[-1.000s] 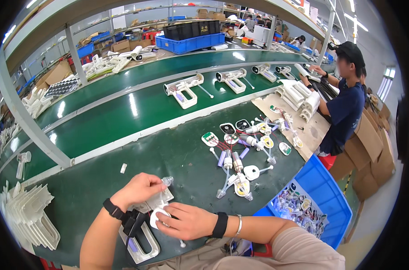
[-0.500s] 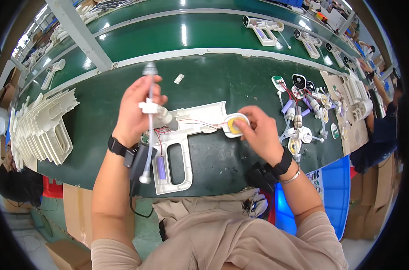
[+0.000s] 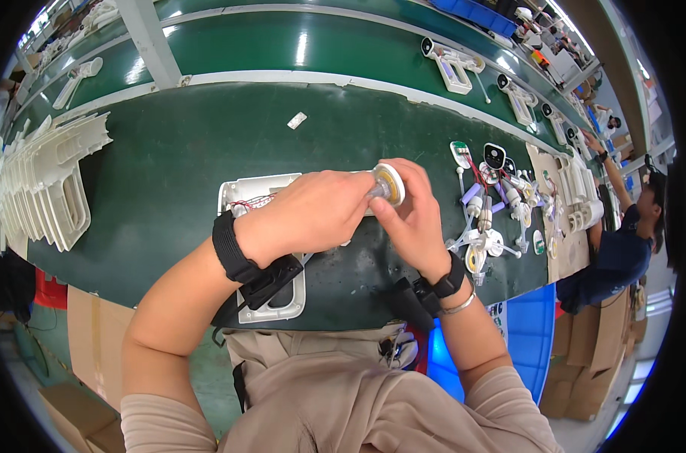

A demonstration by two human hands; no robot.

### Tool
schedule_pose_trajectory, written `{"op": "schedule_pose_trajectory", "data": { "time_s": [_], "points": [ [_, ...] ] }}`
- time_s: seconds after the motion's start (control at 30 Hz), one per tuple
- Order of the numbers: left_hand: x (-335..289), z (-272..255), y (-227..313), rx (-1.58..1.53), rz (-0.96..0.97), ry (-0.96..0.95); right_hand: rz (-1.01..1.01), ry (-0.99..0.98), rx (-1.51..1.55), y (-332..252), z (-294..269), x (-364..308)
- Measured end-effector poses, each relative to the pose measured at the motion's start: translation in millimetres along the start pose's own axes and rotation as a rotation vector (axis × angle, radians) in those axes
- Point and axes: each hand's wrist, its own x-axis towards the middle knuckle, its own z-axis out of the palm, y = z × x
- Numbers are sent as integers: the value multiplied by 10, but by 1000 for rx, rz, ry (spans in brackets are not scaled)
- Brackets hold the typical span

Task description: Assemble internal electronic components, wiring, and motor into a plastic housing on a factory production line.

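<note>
A white plastic gun-shaped housing (image 3: 251, 192) lies flat on the dark green bench (image 3: 169, 143) with thin red wires inside it. My left hand (image 3: 309, 215) rests over the housing's front end and covers most of it. My right hand (image 3: 411, 219) pinches a round white disc part with a yellowish centre (image 3: 389, 183) at the tip of the housing. Both hands touch each other around that disc. Black bands sit on both wrists.
A stack of white housing shells (image 3: 41, 181) fills the left of the bench. Small parts, plugs and wired pieces (image 3: 494, 204) lie to the right. A blue bin (image 3: 528, 332) stands below right. More housings (image 3: 452, 64) ride the green belt behind; another person (image 3: 622, 241) works at right.
My left hand has set down the long tool it held upright and has come down over the housing. The right hand stays on the disc, now raised at the housing's tip.
</note>
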Motion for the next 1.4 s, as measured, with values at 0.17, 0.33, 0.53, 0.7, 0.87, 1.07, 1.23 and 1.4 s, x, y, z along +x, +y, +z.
{"op": "schedule_pose_trajectory", "data": {
  "time_s": [0.17, 0.33, 0.53, 0.7, 0.87, 1.07, 1.23, 1.4],
  "points": [
    [-85, -141, -69, 145, 38, -83, 207, -197, -270, -132, -59, 118],
    [-562, -435, -373, 472, 24, 168, 409, -261, -382, 87, -221, 316],
    [-785, -247, -476, 553, -65, 97, 698, -434, -257, 61, -282, 343],
    [-792, -218, -484, 558, -93, 118, 598, -485, -360, 124, -260, 250],
    [-777, -194, -506, 538, -64, 174, 520, -346, -512, 119, -136, -14],
    [-768, -217, -454, 468, -79, 142, 535, -302, -661, 39, -12, -149],
    [-859, -271, -420, 444, -82, 133, 607, -504, -563, 18, -60, -26],
    [-809, -199, -465, 454, -73, 120, 502, -367, -781, -124, -196, 91]
  ]
}}
